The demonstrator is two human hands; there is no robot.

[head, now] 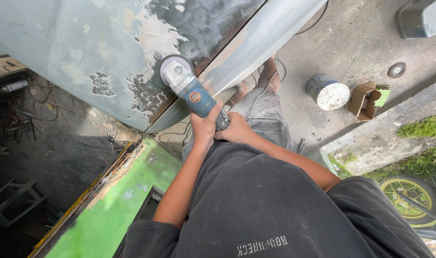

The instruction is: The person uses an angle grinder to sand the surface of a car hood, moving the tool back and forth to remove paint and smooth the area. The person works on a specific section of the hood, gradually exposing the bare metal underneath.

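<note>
**Both hands gripping a grinder against a worn metal panel**

The left hand [204, 125] is wrapping around the blue body of the angle grinder [189, 91], its grip clenched on the tool just behind the label. The right hand [235, 130] is closing on the dark rear end of the same tool, right beside the left one, the two hands touching. The grinder is reaching away from the hands, up and to the left, with its grey head and round disc [171, 67] lying against the metal panel [84, 52] at a patch of bare, dark metal. A cord [265, 88] is trailing from the rear of the tool over the person's grey-trousered leg.

The panel is showing pale blue-grey paint, flaking white filler and scraped spots, with a seam running diagonally past the disc. Near left, a green painted surface [117, 205] is lying below. Far right, on the concrete floor [356, 43], a paint can [328, 92] is standing beside a small cardboard box [364, 100]. At near right, a yellow-rimmed wheel [409, 196] is showing by some grass.
</note>
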